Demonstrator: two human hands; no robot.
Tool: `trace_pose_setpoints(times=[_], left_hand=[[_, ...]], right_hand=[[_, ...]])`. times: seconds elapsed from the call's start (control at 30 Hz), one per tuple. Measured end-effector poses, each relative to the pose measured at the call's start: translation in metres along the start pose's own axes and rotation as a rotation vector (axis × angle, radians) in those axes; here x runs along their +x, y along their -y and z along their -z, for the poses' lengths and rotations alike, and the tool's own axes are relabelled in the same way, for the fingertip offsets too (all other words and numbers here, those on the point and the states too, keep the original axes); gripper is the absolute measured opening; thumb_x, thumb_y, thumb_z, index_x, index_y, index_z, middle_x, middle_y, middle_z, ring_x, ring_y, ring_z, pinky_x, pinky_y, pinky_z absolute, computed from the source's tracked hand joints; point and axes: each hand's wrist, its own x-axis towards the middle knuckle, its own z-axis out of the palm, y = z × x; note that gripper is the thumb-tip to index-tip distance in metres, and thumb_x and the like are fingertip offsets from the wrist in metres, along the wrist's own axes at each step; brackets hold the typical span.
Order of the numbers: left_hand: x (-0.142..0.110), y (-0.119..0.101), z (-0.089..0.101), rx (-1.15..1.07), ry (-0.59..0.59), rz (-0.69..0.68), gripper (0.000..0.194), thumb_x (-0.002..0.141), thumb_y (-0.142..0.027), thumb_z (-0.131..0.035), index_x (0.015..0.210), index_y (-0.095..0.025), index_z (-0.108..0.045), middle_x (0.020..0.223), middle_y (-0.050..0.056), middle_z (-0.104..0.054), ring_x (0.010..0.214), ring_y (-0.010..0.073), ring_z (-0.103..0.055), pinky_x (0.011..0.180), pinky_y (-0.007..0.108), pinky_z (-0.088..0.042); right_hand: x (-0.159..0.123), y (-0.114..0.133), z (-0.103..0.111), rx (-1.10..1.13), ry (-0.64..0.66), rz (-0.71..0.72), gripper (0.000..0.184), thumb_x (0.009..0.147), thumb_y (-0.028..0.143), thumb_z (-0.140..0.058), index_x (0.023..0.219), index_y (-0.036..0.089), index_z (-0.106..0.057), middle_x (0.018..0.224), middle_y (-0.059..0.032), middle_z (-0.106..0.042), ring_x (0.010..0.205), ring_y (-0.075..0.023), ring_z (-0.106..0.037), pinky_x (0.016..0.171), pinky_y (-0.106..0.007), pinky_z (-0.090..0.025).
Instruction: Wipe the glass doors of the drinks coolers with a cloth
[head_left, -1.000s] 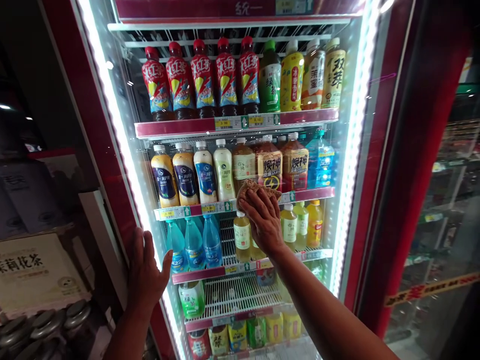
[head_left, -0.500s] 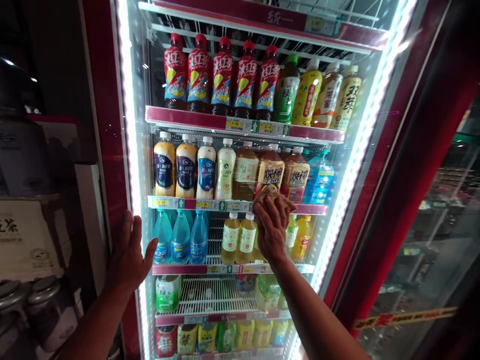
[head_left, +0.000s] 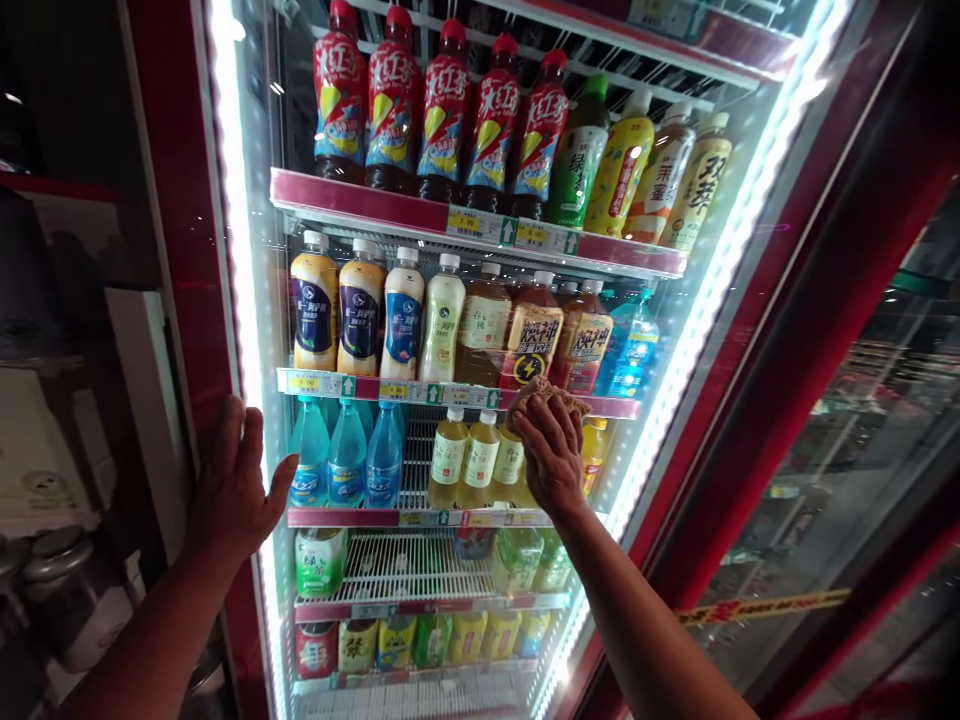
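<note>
My right hand [head_left: 553, 455] is closed over a crumpled brown cloth [head_left: 561, 395]. It holds the cloth at the front of a lit drinks fridge, apparently flat on the glass, just below an energy drink bottle [head_left: 531, 335] on the second visible shelf. Part of the lower row of bottles is hidden behind this hand. My left hand [head_left: 241, 485] is open, fingers spread and pointing up, at the left red frame [head_left: 196, 330] beside the bright light strip. Whether its palm touches the frame or the glass, I cannot tell.
Red-capped iced tea bottles [head_left: 446, 115] line the top row. Blue bottles [head_left: 347, 455] stand lower left. At the far left are dark metal canisters [head_left: 71, 590] and a pale box [head_left: 45, 440]. Another red-framed glass door [head_left: 780, 430] runs along the right.
The view has shifted and tilted slightly, so the shelves sit a little higher and further left. My right hand still grips the cloth in nearly the same spot; my left hand remains spread.
</note>
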Motion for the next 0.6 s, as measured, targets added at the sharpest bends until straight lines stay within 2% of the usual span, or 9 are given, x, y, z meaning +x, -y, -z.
trace_pose_setpoints(times=[0.07, 0.2, 0.27, 0.4, 0.5, 0.6], left_hand=[[0.0, 0.001, 0.0, 0.005, 0.009, 0.004, 0.08, 0.102, -0.048, -0.041, 0.167, -0.017, -0.005, 0.174, 0.014, -0.005, 0.16, 0.0328, -0.011, 0.13, 0.056, -0.02], [0.0, -0.001, 0.0, 0.005, 0.035, 0.026, 0.081, 0.102, -0.049, -0.042, 0.166, -0.016, -0.006, 0.174, 0.014, -0.004, 0.161, 0.0322, -0.01, 0.131, 0.054, -0.02], [0.0, -0.001, 0.0, 0.003, 0.049, 0.054, 0.081, 0.102, -0.049, -0.042, 0.167, -0.018, -0.005, 0.174, 0.013, -0.002, 0.161, 0.032, -0.009, 0.131, 0.053, -0.019], [-0.001, -0.001, 0.0, 0.021, 0.054, 0.063, 0.08, 0.102, -0.049, -0.041, 0.167, -0.019, -0.005, 0.175, 0.012, -0.002, 0.161, 0.0314, -0.008, 0.132, 0.052, -0.015], [0.0, -0.002, -0.001, 0.031, 0.028, 0.033, 0.081, 0.102, -0.048, -0.042, 0.166, -0.016, -0.006, 0.174, 0.015, -0.004, 0.161, 0.0318, -0.008, 0.131, 0.051, -0.017], [0.001, -0.006, -0.001, 0.029, 0.014, 0.025, 0.081, 0.102, -0.048, -0.042, 0.166, -0.015, -0.006, 0.174, 0.017, -0.005, 0.161, 0.032, -0.009, 0.131, 0.051, -0.018]], right_hand=[[-0.001, -0.014, 0.006, -0.008, -0.02, 0.004, 0.058, 0.097, 0.013, -0.058, 0.149, 0.038, -0.051, 0.157, -0.0022, -0.052, 0.155, -0.0238, -0.035, 0.128, -0.053, -0.028], [-0.001, -0.036, 0.01, -0.055, -0.215, -0.127, 0.057, 0.1, 0.016, -0.055, 0.151, 0.039, -0.049, 0.16, -0.0038, -0.048, 0.154, -0.0266, -0.036, 0.125, -0.061, -0.031], [-0.006, -0.035, 0.009, -0.047, -0.221, -0.159, 0.056, 0.101, 0.016, -0.054, 0.151, 0.04, -0.048, 0.161, -0.0039, -0.046, 0.155, -0.0273, -0.034, 0.125, -0.063, -0.029], [-0.012, -0.042, 0.013, -0.028, -0.12, -0.102, 0.056, 0.1, 0.016, -0.056, 0.15, 0.039, -0.049, 0.158, -0.0043, -0.051, 0.154, -0.0261, -0.036, 0.126, -0.06, -0.03], [-0.005, -0.065, 0.021, -0.07, -0.185, -0.111, 0.049, 0.101, 0.018, -0.056, 0.146, 0.037, -0.053, 0.157, -0.0059, -0.051, 0.152, -0.0261, -0.04, 0.124, -0.06, -0.033], [-0.005, -0.08, 0.024, -0.103, -0.264, -0.161, 0.047, 0.102, 0.02, -0.054, 0.146, 0.036, -0.052, 0.158, -0.0067, -0.049, 0.153, -0.0259, -0.038, 0.125, -0.063, -0.031]])
